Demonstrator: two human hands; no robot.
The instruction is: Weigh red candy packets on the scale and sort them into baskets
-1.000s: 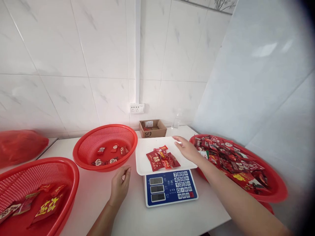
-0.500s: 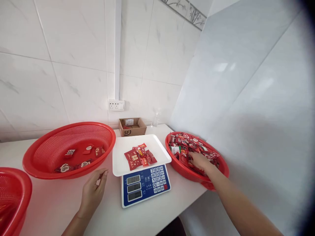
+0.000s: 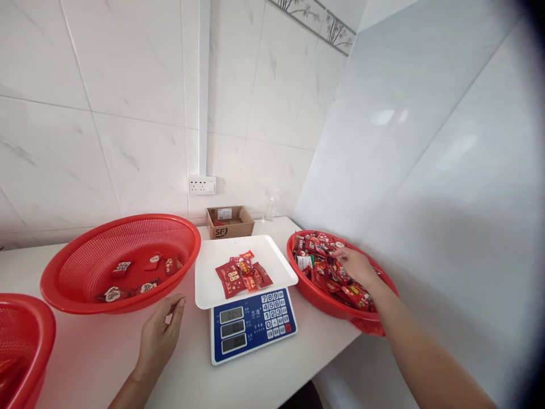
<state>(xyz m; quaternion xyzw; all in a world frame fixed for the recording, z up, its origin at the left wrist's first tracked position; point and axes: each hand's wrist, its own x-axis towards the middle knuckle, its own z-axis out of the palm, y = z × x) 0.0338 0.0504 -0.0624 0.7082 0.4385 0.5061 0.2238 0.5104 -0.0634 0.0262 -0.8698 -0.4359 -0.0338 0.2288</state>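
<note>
My right hand (image 3: 354, 266) reaches into the right red basket (image 3: 313, 292), its fingers bent together over a heap of small red snack packets (image 3: 357, 295). What lies under its fingertips is hidden. My left hand (image 3: 159, 332) hovers above the table left of the scale, thumb and fingertips together around a small gap, with nothing visible in it. Between the hands stands a digital scale (image 3: 255, 326) with a blue keypad panel. Several red packets (image 3: 233, 278) lie on its white tray (image 3: 208, 255), some overlapping.
At the left, a large red mesh basket (image 3: 114, 230) holds several scattered packets. Another red basket (image 3: 40, 324) is cut off at the left edge. Behind the scale are a small cardboard box (image 3: 230, 229) and a clear plastic bottle (image 3: 269, 210). Tiled walls close off the back and right.
My right hand has shifted slightly up and right within the basket, uncovering packets below it. My left hand has hardly moved. The packets on the tray lie as before.
</note>
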